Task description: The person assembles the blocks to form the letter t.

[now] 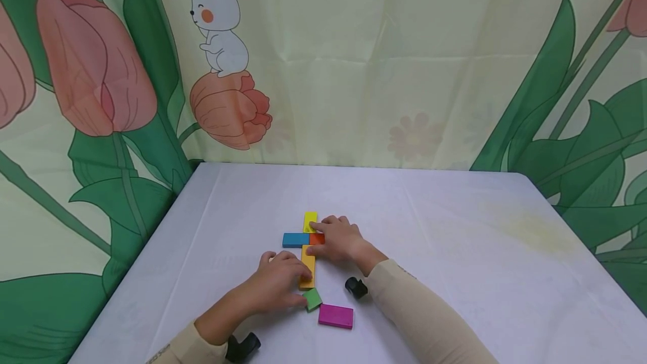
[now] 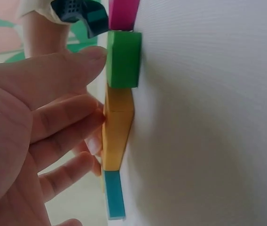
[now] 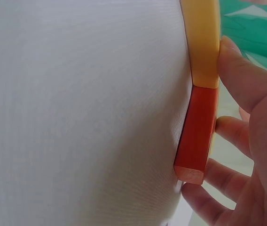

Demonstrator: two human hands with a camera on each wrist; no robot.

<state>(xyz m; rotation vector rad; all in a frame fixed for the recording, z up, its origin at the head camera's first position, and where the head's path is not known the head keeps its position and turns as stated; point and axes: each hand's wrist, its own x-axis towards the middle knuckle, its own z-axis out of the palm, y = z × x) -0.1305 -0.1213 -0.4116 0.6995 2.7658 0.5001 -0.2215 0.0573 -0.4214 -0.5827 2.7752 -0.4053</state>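
Note:
Flat coloured blocks lie on the white table in a cross shape. The yellow block (image 1: 310,217) is at the top, with the blue block (image 1: 295,240) and the red block (image 1: 316,239) side by side below it. An orange block (image 1: 308,260) runs down from these. At its lower end a green block (image 1: 314,299) lies at a slant, close to a magenta block (image 1: 336,317). My left hand (image 1: 278,282) touches the orange block with its fingertips, its thumb at the green block. My right hand (image 1: 341,240) rests its thumb on the orange block and a finger on the yellow one.
A black wrist device (image 1: 356,287) sits by the right sleeve, another black device (image 1: 243,347) by the left. The white table (image 1: 455,229) ends at a hanging cloth (image 1: 343,72) printed with tulips and a rabbit.

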